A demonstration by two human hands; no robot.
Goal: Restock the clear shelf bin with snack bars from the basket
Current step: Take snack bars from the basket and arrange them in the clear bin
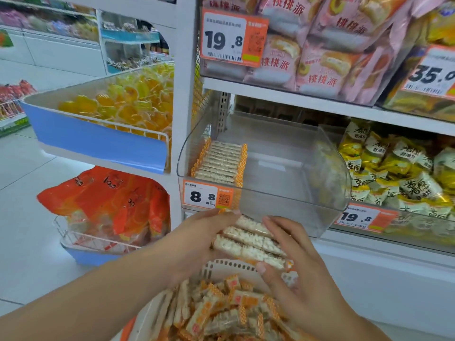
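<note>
A stack of white snack bars with orange wrapper ends sits between my two hands, just above the basket. My left hand grips its left side and my right hand grips its right side, thumb at the near end. Below them the white perforated basket is full of loose bars. The clear shelf bin stands straight ahead on the shelf. One neat row of bars lies along its left wall, and the remainder of its floor is bare.
An orange 8.8 price tag is fixed on the bin's front lip. A bin of yellow-white packets stands to the right, pink cake bags on the shelf above, yellow jelly cups and orange bags in racks to the left.
</note>
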